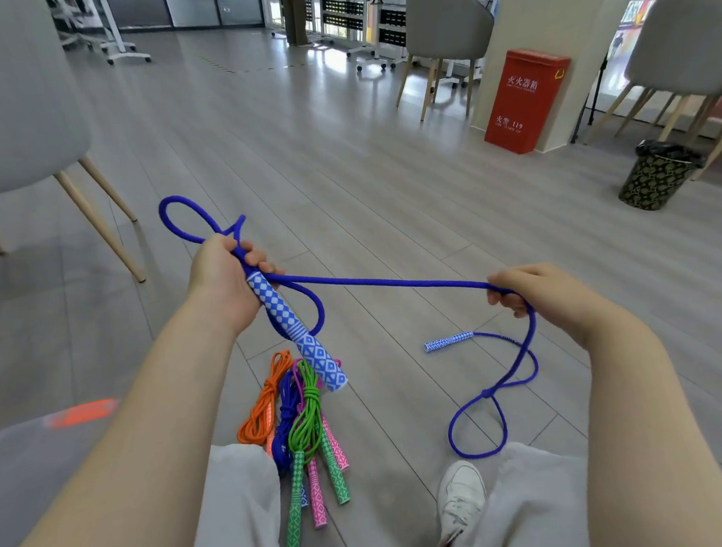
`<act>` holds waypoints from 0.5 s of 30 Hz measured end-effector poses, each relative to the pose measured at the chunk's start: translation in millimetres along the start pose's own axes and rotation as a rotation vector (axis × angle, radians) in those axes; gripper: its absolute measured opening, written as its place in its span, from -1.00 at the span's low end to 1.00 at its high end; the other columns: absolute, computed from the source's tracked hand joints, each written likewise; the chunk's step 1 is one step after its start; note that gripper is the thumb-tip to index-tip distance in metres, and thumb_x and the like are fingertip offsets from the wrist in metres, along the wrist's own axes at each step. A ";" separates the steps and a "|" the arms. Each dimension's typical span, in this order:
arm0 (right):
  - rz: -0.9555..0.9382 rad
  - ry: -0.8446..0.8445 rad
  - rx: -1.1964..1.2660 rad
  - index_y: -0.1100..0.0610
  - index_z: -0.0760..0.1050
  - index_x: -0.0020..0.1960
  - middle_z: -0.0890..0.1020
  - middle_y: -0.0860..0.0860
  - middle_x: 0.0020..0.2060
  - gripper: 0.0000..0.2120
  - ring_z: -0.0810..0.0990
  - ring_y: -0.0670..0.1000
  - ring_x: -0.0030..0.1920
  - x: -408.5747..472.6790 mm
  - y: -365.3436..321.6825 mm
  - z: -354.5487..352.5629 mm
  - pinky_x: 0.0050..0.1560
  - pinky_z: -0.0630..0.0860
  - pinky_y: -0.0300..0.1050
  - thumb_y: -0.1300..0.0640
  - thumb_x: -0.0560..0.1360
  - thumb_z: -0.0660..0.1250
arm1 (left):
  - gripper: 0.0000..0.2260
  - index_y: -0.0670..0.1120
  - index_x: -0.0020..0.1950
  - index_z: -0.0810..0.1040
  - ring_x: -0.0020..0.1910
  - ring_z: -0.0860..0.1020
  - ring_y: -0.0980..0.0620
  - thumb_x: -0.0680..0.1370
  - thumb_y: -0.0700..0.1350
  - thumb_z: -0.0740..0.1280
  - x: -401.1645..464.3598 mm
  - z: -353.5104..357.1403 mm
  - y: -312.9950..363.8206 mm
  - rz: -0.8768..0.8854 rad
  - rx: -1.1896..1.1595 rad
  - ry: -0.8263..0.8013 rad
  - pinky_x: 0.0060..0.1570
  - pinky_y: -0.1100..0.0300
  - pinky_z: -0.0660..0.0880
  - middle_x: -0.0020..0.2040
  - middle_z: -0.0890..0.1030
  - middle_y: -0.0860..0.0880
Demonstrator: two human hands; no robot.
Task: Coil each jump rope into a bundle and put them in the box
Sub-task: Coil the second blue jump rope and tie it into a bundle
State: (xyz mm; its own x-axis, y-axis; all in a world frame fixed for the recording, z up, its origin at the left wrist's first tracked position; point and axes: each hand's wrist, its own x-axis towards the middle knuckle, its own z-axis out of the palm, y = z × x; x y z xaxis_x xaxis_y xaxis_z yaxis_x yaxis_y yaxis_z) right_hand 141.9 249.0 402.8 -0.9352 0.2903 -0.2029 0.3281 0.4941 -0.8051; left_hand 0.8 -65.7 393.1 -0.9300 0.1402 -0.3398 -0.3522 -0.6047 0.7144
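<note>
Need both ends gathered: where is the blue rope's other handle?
Head view: the loose blue handle lies on the floor right of centre, below the right hand.

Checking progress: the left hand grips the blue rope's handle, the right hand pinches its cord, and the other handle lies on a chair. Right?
Not quite. The left hand and right hand are as stated, but the head view shows the other handle lying on the floor, not a chair.

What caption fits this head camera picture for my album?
Left hand grips a blue rope's handle; right hand holds its cord above bundled ropes.
</note>
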 end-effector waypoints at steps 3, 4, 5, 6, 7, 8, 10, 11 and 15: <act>-0.051 0.069 0.004 0.10 0.60 -0.31 0.48 -0.03 -0.37 -0.71 0.40 0.01 -0.25 1.5 2.9 -6.1 -0.12 0.39 -0.07 0.11 0.54 0.25 | -0.85 -0.08 -0.21 0.33 -0.51 0.29 0.08 0.56 -0.19 0.09 3.5 0.3 -1.9 0.116 0.113 0.050 -0.22 0.16 0.45 -0.45 0.30 0.04; -0.081 0.081 0.026 0.09 0.59 -0.32 0.49 -0.04 -0.36 -0.71 0.40 0.01 -0.26 2.0 1.4 -5.2 -0.13 0.38 -0.07 0.12 0.55 0.25 | -0.84 -0.08 -0.20 0.34 -0.52 0.29 0.09 0.58 -0.21 0.10 3.1 2.5 -5.5 0.156 0.178 0.045 -0.28 0.18 0.43 -0.45 0.31 0.04; -0.111 0.087 0.051 0.09 0.59 -0.31 0.49 -0.05 -0.37 -0.71 0.39 0.00 -0.27 1.9 -2.0 -3.0 -0.13 0.37 -0.08 0.12 0.55 0.26 | -0.84 -0.08 -0.18 0.34 -0.51 0.29 0.09 0.59 -0.22 0.10 2.1 4.6 -10.0 0.189 0.257 0.023 -0.32 0.19 0.42 -0.43 0.32 0.03; -0.138 0.093 0.070 0.08 0.59 -0.30 0.49 -0.08 -0.38 -0.72 0.39 -0.02 -0.28 2.3 -5.5 0.4 -0.14 0.36 -0.09 0.12 0.56 0.26 | -0.84 -0.08 -0.17 0.35 -0.50 0.30 0.10 0.60 -0.22 0.10 0.3 7.5 -15.2 0.216 0.348 -0.010 -0.33 0.20 0.42 -0.40 0.34 0.02; -0.163 0.099 0.086 0.07 0.59 -0.28 0.49 -0.09 -0.38 -0.73 0.39 -0.03 -0.28 2.7 -9.6 4.6 -0.15 0.35 -0.10 0.12 0.56 0.26 | -0.84 -0.08 -0.16 0.35 -0.48 0.32 0.10 0.61 -0.22 0.10 -2.1 10.0 -20.3 0.238 0.449 -0.046 -0.32 0.19 0.43 -0.37 0.36 0.01; -0.184 0.104 0.102 0.07 0.59 -0.27 0.49 -0.10 -0.38 -0.73 0.40 -0.04 -0.28 2.7 -14.1 9.5 -0.16 0.34 -0.11 0.11 0.56 0.26 | -0.83 -0.08 -0.16 0.36 -0.46 0.34 0.10 0.62 -0.21 0.11 -4.9 12.2 -24.9 0.255 0.547 -0.077 -0.31 0.18 0.46 -0.33 0.40 0.00; -0.225 0.104 0.126 0.06 0.60 -0.26 0.51 -0.14 -0.39 -0.74 0.41 -0.07 -0.27 1.9 -23.9 19.9 -0.17 0.34 -0.15 0.10 0.56 0.26 | -0.83 -0.10 -0.13 0.40 -0.42 0.36 0.10 0.64 -0.18 0.11 -11.7 15.9 -33.6 0.270 0.695 -0.129 -0.22 0.16 0.53 -0.24 0.49 -0.02; -0.240 0.098 0.132 0.06 0.60 -0.25 0.51 -0.17 -0.41 -0.75 0.42 -0.09 -0.28 0.3 -29.0 25.6 -0.18 0.34 -0.18 0.11 0.57 0.26 | -0.83 -0.10 -0.10 0.42 -0.40 0.38 0.11 0.65 -0.17 0.11 -15.9 17.7 -37.3 0.264 0.742 -0.166 -0.17 0.15 0.54 -0.19 0.54 -0.03; -0.271 0.029 0.059 0.06 0.61 -0.20 0.58 -0.03 -0.29 -0.78 0.49 -0.06 -0.21 -5.2 -43.9 50.9 -0.08 0.46 -0.03 0.08 0.57 0.27 | -0.86 -0.12 0.04 0.46 -0.34 0.41 0.12 0.66 -0.13 0.13 -29.4 23.2 -46.8 0.217 0.858 -0.339 -0.11 0.19 0.54 -0.04 0.68 -0.02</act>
State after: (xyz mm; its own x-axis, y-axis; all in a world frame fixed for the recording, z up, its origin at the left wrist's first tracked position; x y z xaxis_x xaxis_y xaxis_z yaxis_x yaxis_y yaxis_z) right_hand 125.6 184.1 410.9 -0.9832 0.1783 0.0394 0.0578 0.5089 -0.8589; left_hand 42.2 -23.4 383.9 -0.9177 0.3944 -0.0470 0.0005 0.1196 0.9928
